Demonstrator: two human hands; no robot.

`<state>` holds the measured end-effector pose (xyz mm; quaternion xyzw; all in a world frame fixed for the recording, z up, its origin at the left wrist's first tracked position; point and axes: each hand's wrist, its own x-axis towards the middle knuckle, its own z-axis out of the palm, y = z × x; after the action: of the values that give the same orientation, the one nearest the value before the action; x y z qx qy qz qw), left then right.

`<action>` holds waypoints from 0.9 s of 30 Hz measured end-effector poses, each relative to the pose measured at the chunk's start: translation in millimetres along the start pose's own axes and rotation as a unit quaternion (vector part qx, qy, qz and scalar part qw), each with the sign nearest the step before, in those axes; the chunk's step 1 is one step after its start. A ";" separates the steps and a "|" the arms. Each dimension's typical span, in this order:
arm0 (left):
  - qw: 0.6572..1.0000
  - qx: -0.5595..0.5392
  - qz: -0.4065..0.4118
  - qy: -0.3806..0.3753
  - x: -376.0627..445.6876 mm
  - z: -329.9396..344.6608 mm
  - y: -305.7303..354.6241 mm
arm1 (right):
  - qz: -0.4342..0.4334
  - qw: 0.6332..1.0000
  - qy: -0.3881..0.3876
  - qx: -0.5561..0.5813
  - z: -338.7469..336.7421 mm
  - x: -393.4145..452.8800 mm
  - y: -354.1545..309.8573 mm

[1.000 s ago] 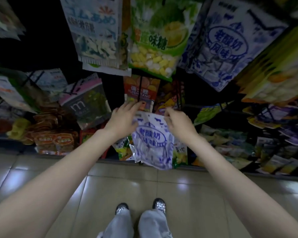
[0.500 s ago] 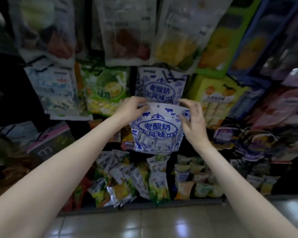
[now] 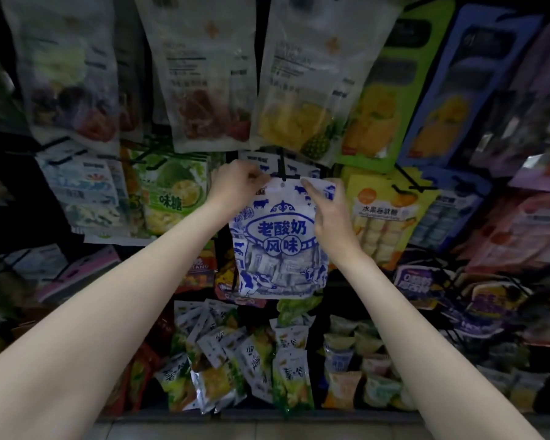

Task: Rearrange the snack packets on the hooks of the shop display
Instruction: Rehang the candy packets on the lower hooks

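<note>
Both your hands grip the top edge of the blue-and-white packet (image 3: pixel 278 246): left hand (image 3: pixel 235 185) pinching its left corner, right hand (image 3: pixel 329 214) its right. Its hang hole sits just below the black hook (image 3: pixel 281 173), before matching packets (image 3: pixel 294 168).
</note>
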<state>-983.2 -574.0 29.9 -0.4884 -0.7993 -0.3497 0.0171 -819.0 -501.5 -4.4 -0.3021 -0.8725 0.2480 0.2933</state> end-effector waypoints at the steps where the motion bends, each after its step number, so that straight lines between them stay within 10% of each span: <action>1: 1.000 -0.006 -0.003 0.011 1.8 1.8 1.6 | 0.001 1.000 -0.002 0.012 -2.3 3.1 0.5; 12: 0.986 0.133 0.033 0.093 3.8 28.2 -6.0 | 0.014 0.998 -0.054 -0.002 8.7 35.1 17.9; 21: 0.953 0.274 0.106 -0.069 -18.2 51.4 -36.8 | 0.005 0.973 -0.086 -0.215 30.1 51.1 23.6; 27: 0.927 0.359 0.082 -0.069 -14.3 61.2 -36.8 | 0.039 0.982 -0.082 -0.166 23.0 47.0 28.9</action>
<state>-985.7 -560.0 -41.6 -0.5363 -0.8278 -0.0023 0.1648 -853.5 -455.7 -21.2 -0.3592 -0.9100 0.1355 0.1564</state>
